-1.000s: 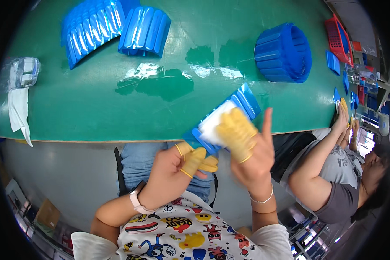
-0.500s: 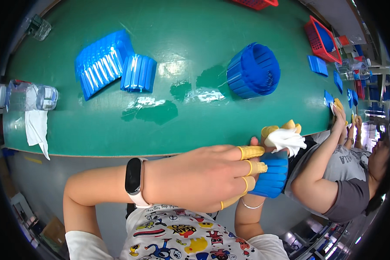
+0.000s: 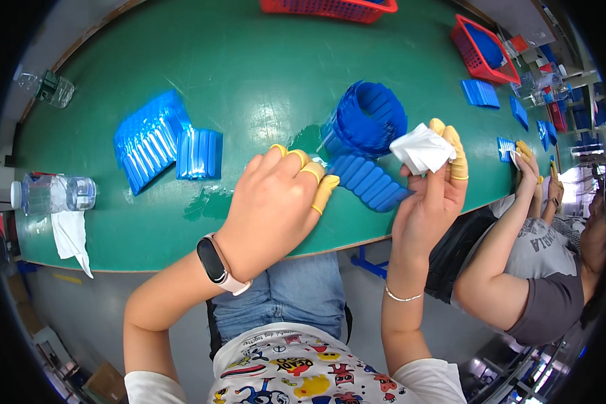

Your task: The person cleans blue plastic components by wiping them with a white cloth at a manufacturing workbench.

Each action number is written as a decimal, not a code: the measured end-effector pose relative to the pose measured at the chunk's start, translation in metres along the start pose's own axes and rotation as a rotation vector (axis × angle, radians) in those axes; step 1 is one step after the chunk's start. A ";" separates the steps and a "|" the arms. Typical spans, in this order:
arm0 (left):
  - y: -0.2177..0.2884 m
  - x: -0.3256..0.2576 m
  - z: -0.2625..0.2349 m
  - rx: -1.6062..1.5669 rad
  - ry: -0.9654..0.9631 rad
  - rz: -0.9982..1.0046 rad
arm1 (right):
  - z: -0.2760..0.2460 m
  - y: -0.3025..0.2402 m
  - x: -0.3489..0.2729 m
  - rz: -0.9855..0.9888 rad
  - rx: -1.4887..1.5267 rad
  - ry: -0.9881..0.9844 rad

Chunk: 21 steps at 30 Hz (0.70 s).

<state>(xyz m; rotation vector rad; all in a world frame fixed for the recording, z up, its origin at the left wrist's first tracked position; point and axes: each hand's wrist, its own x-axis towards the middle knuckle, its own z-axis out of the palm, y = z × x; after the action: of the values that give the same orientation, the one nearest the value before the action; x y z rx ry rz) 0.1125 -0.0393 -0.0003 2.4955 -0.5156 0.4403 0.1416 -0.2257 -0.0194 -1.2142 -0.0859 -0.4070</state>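
Observation:
Both my hands wear yellow finger cots. My left hand (image 3: 266,195), with a smartwatch on its wrist, is over the table with its fingers bent and closed at the left end of a blue ribbed strip (image 3: 369,182). My right hand (image 3: 429,202) is raised at the strip's other end, gripping a folded white cloth (image 3: 421,149) between its fingers. Whether its thumb also touches the strip is hard to see. Just beyond the strip stands a round coil of blue ribbed pieces (image 3: 367,118).
Two blue ribbed sheets (image 3: 151,140) lie at left, beyond a clear plastic bottle (image 3: 60,193) and white tissue (image 3: 71,239). Red baskets (image 3: 330,8) stand at the far edge and far right. A co-worker (image 3: 505,269) sits close on my right. Wet patches (image 3: 212,202) shine on the green table.
My hands have moved from the table's near edge up over the table and apart. The blue strip now stretches between them beside the coil. The whole view has shifted.

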 end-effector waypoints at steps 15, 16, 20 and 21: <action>0.000 0.013 -0.018 0.126 -0.091 0.248 | 0.009 -0.006 0.020 -0.258 0.026 0.210; -0.002 0.014 -0.017 0.129 -0.083 0.383 | 0.007 -0.005 0.016 -0.269 -0.005 0.197; -0.002 0.030 -0.015 0.071 -0.041 0.358 | -0.001 -0.006 0.010 -0.275 0.007 0.164; -0.004 0.037 -0.017 0.118 -0.069 0.389 | -0.003 -0.006 0.010 -0.265 0.015 0.173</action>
<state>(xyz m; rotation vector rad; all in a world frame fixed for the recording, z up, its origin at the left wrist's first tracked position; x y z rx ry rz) 0.1426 -0.0361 0.0269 2.5295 -1.0380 0.5455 0.1480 -0.2327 -0.0127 -1.1517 -0.1009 -0.7394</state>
